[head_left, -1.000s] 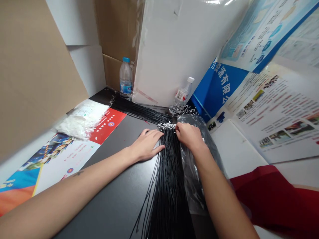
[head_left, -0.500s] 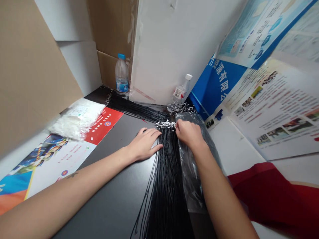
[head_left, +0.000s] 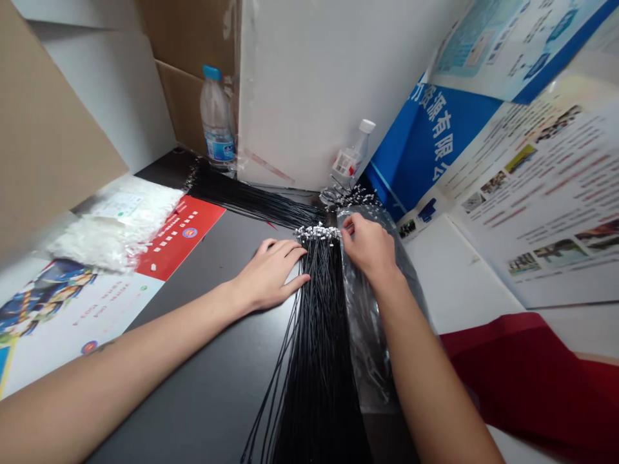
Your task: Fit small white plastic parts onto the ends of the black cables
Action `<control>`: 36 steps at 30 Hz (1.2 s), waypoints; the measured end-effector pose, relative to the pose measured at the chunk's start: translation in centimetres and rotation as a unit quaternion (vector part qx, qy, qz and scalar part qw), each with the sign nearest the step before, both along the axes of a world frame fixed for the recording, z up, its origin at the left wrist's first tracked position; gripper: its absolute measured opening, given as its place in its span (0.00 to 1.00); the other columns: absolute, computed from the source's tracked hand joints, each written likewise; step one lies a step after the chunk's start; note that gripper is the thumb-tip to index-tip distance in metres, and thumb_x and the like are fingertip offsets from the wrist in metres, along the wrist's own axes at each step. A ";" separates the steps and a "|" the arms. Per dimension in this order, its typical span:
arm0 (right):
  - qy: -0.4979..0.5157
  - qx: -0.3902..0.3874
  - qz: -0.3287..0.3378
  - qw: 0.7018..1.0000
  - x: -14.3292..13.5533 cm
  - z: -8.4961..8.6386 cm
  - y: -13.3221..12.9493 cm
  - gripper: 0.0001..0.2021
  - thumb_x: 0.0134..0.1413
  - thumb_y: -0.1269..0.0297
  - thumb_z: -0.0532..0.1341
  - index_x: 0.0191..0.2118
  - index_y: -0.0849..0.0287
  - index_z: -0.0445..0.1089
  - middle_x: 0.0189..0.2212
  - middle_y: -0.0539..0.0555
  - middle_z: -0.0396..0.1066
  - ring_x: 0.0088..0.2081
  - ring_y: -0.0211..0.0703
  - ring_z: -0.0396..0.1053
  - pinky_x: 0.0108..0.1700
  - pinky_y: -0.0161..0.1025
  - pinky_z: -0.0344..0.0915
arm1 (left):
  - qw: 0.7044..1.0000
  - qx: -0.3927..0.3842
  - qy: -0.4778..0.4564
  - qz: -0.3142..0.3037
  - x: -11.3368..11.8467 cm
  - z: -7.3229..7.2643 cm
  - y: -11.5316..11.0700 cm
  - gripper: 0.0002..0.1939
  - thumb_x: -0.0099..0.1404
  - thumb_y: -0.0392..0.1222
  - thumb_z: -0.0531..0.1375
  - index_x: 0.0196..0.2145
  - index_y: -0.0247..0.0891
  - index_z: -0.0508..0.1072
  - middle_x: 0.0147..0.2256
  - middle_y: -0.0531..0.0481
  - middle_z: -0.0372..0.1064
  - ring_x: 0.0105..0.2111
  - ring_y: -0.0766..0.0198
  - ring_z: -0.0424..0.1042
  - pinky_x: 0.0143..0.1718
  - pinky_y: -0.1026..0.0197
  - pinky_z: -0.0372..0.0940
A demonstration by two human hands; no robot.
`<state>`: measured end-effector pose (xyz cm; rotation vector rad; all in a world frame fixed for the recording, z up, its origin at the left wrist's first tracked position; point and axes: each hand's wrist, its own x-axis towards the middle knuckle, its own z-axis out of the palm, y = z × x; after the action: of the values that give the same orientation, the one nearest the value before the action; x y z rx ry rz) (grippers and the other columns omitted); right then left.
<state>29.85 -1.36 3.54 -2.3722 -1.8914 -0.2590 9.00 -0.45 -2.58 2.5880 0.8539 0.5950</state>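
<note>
A thick bundle of thin black wires (head_left: 322, 335) runs toward me down the dark table, with small white connectors (head_left: 318, 232) clustered at its far end. My left hand (head_left: 273, 274) lies on the tabletop with fingers stretched out and thumb apart, its fingertips at the bundle's left edge. On the other side, my right hand (head_left: 372, 248) has its fingers curled in a pinch right beside the connectors. Whatever lies between those fingertips is too small or hidden to make out. Under my right wrist is a clear plastic bag (head_left: 367, 361).
More black wires (head_left: 256, 201) lie across the back. Other white-tipped wire ends (head_left: 355, 196) sit near a white-capped bottle (head_left: 355, 151). A blue-capped bottle (head_left: 217, 122) stands back left. At left, a bag of white parts (head_left: 116, 225) rests on a printed sheet (head_left: 188, 235). Red cloth (head_left: 522, 380) is at right.
The whole view has shifted slightly, so the bottles and sheets appear farther left and the bottles higher. My right fingertips have shifted a little at the connectors' right end; my left hand stays by the bundle.
</note>
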 end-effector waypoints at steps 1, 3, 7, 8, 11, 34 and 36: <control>0.006 0.003 -0.001 1.000 0.1 0.1 0.0 0.09 0.61 0.63 0.55 0.43 0.55 0.69 0.38 0.55 0.77 0.38 0.49 0.73 0.35 0.39 0.58 | 1.000 0.000 0.001 -0.002 0.0 0.0 0.0 0.23 0.70 0.51 0.51 0.56 0.33 0.65 0.57 0.36 0.65 0.59 0.48 0.60 0.61 0.43 0.48; 0.021 0.002 0.011 1.000 0.2 0.5 -0.1 0.08 0.60 0.64 0.56 0.42 0.55 0.70 0.38 0.53 0.77 0.38 0.47 0.72 0.34 0.38 0.58 | 1.000 0.002 0.003 -0.003 0.0 -0.1 0.0 0.23 0.70 0.51 0.51 0.56 0.34 0.65 0.57 0.36 0.64 0.59 0.49 0.60 0.61 0.43 0.48; 0.043 -0.043 0.107 0.992 0.5 1.4 -0.4 0.08 0.57 0.66 0.57 0.39 0.54 0.73 0.38 0.50 0.77 0.35 0.41 0.71 0.33 0.35 0.57 | 1.000 0.004 0.007 0.000 -0.1 -0.1 0.0 0.23 0.70 0.50 0.52 0.56 0.33 0.65 0.58 0.37 0.64 0.59 0.49 0.60 0.61 0.43 0.47; 0.036 -0.057 0.121 0.990 0.5 1.6 -0.5 0.08 0.56 0.66 0.57 0.38 0.53 0.73 0.37 0.50 0.77 0.35 0.41 0.71 0.32 0.35 0.57 | 1.000 0.004 0.007 0.000 -0.1 -0.1 0.0 0.23 0.70 0.50 0.52 0.56 0.32 0.65 0.58 0.37 0.64 0.59 0.49 0.60 0.61 0.43 0.47; -0.003 -0.089 0.125 0.988 0.0 1.6 -0.4 0.07 0.54 0.66 0.59 0.37 0.53 0.74 0.37 0.49 0.77 0.36 0.42 0.71 0.31 0.35 0.55 | 1.000 0.004 0.010 0.000 -0.2 -0.1 0.0 0.23 0.70 0.50 0.52 0.55 0.32 0.65 0.58 0.38 0.64 0.59 0.49 0.60 0.62 0.44 0.47; 0.047 0.082 0.096 0.991 0.1 -1.4 1.0 0.08 0.59 0.66 0.56 0.40 0.55 0.72 0.38 0.52 0.76 0.37 0.45 0.71 0.34 0.37 0.56 | 1.000 0.018 0.008 0.003 -0.2 -0.3 -0.1 0.22 0.70 0.50 0.51 0.56 0.34 0.65 0.57 0.38 0.65 0.59 0.50 0.61 0.62 0.44 0.47; 0.051 0.083 0.114 0.989 0.0 -1.0 0.9 0.08 0.58 0.67 0.56 0.40 0.55 0.72 0.38 0.52 0.75 0.36 0.44 0.70 0.35 0.37 0.57 | 1.000 0.017 0.010 0.004 -0.2 -0.3 -0.1 0.22 0.70 0.50 0.51 0.56 0.34 0.65 0.58 0.38 0.65 0.59 0.50 0.61 0.62 0.44 0.48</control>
<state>29.86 -0.48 2.55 -2.0054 -1.9855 -0.2586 8.84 -0.53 -2.86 2.6255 0.8670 0.5923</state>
